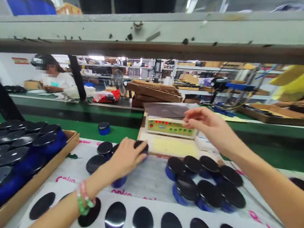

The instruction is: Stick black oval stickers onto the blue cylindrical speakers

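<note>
My left hand (pixel 129 155), with a beaded bracelet on the wrist, reaches over a small group of blue jars with black tops. Its fingers are spread around one black-topped jar (pixel 141 147), touching or nearly touching it. Other jars of that group, such as this one (pixel 104 148), stand left of the hand, some partly hidden under it. My right hand (pixel 203 120) is raised before a control box (pixel 170 127) with red lights; thumb and fingertips are near each other, and nothing shows between them. Several like jars (pixel 210 193) are clustered below it. A white sheet (pixel 130 200) bears black ovals in front.
A cardboard tray (pixel 69 145) packed with blue jars is at the left. One lone jar (pixel 103 128) stands on the green surface (pixel 124 122). A shelf beam (pixel 160 32) crosses overhead. Stacked cardboard (pixel 154 91) lies behind the box. A person (pixel 55 78) sits at the far left.
</note>
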Demonstrator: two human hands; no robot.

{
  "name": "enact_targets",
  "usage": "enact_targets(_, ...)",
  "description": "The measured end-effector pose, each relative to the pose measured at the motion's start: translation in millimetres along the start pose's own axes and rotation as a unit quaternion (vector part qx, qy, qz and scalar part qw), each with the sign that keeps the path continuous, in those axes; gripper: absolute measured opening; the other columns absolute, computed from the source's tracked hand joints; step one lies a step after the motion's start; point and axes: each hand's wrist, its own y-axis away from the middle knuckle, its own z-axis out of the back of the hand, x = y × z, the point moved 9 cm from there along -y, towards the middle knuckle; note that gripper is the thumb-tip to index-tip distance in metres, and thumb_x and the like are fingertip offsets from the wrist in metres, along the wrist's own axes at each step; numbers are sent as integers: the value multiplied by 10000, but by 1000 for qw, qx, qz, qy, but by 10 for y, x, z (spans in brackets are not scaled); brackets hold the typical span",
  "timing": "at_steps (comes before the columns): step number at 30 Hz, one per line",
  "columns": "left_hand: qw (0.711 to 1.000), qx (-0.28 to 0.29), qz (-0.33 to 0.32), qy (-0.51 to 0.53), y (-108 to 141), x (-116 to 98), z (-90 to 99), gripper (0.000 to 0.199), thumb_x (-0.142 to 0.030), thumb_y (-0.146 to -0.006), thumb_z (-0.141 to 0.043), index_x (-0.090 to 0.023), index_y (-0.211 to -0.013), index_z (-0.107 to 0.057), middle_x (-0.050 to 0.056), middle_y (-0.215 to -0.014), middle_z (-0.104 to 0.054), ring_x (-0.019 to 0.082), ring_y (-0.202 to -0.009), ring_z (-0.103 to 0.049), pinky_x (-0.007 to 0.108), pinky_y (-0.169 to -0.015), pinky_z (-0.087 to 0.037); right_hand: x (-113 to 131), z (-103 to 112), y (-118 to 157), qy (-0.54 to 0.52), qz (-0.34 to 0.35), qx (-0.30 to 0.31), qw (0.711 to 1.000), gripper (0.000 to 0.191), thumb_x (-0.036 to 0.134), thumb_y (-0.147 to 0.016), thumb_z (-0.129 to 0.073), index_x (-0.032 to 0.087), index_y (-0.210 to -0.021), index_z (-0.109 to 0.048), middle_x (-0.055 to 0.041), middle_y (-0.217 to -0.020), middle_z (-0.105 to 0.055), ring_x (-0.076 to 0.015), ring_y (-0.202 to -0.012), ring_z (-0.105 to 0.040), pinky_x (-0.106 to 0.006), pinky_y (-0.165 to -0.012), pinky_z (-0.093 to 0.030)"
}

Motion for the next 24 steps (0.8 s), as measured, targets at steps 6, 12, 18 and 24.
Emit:
enact_targets(6,984,17,179,10,-495,833,-138,532,-379,-940,-342,-94,-1390,-363,218,-1081,-576,365,-1056,-538,514,-887,-381,57,1278,1258,246,-39,-71,966,329,518,-814,-548,251,-1005,-565,-60,-956,-649,-215,-846,-619,-341,-740,-505)
enact_targets(12,977,26,204,49,-744,768,-46,536,-382,-898,-410,-2,-1275,-441,260,-1193,-529,366,-1106,-517,545,-914,-370,-590,1759,2122,315,-176,-65,930,394,574,-834,-470,283,-1089,-542,-86,-1005,-638,-247,-860,-615,-354,-704,-519)
enact_targets(18,990,-2,-54,132,-304,-938,241,399,-445,-945,-310,-283,-1200,-570,41,-1231,-535,198,-1125,-505,315,-972,-404,-955,950,1998,383,-114,115,909,498,391,-896,-448,369,-1380,-335,-73,-1395,-417,-266,-1084,-569,-433,-875,-497)
enact_targets(24,976,-35,-145,159,283,-1738,-158,552,-378,-880,-529,-268,-1398,-373,125,-1333,-462,338,-1149,-468,452,-817,-532,-1056,382,1740,499,-16,144,854,498,257,-822,-605,274,-1303,-476,-117,-1406,-406,-329,-1073,-550,-497,-826,-517)
